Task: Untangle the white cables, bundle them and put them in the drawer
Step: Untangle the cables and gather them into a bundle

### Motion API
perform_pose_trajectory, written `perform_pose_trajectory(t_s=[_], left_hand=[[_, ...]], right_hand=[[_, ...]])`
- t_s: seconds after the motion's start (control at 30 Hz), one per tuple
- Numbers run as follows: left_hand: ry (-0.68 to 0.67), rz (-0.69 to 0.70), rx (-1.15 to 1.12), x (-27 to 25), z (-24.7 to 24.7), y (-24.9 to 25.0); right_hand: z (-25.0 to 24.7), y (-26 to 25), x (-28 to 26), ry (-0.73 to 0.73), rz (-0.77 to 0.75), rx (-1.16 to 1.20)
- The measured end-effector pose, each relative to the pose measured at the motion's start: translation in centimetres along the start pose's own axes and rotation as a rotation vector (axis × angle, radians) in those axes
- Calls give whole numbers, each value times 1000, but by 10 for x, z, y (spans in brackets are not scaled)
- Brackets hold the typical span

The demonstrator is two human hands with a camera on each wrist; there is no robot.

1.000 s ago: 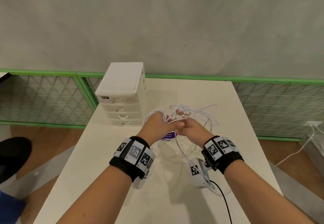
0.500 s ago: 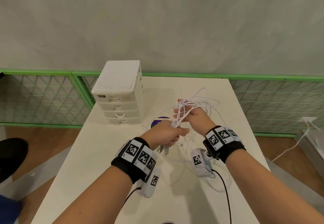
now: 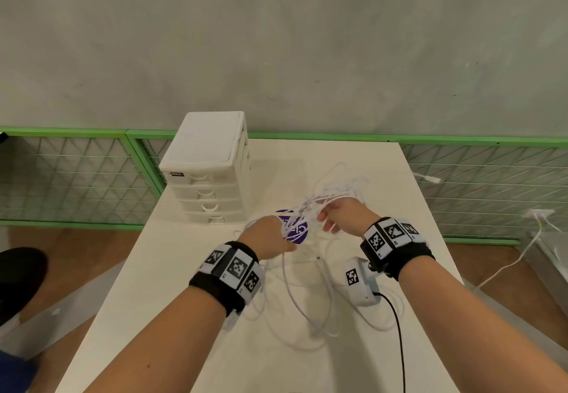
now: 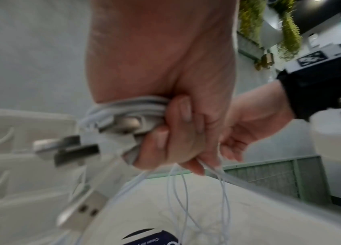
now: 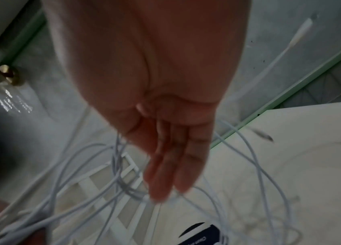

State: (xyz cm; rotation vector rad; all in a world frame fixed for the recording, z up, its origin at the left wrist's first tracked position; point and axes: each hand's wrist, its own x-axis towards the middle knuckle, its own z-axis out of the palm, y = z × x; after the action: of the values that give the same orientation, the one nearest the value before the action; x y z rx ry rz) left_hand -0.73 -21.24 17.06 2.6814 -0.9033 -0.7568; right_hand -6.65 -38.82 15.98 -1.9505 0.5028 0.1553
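White cables (image 3: 310, 306): thin, smooth plastic sheathing, with dull metal USB plugs (image 4: 76, 151). Drawer unit (image 3: 209, 174): matt white plastic; table (image 3: 190, 315): smooth, matt off-white top. Far wall (image 3: 276, 39): rough grey plaster.

The white cables (image 3: 310, 269) are thin USB leads, still tangled: one bunch lifted above the desk's middle, loose loops trailing toward its near edge. The white four-drawer unit (image 3: 209, 174) stands upright at the desk's far left corner, every drawer closed.
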Motion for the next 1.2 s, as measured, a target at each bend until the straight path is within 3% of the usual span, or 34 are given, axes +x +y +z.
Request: perform_pose_trajectory(t_s=[0.1, 0.27, 0.47, 0.73, 0.87, 1.0, 1.2], left_hand=[[66, -84, -209, 10, -5, -10], [65, -28, -636, 9, -9, -1], [57, 3, -739, 8, -20, -4], [98, 27, -629, 1, -30, -1], [289, -12, -603, -1, -45, -11], [423, -41, -759, -5, -65, -23], [398, -6, -878, -13, -71, -15]], right_hand=[[3, 5, -9, -129, 71, -56], [26, -6, -23, -328, -92, -93], [26, -7, -25, -134, -142, 80], [33, -11, -25, -104, -150, 193], [13, 19, -15, 44, -55, -30], [-17, 59, -9, 251, 104, -302], [-32, 73, -11, 367, 240, -542]])
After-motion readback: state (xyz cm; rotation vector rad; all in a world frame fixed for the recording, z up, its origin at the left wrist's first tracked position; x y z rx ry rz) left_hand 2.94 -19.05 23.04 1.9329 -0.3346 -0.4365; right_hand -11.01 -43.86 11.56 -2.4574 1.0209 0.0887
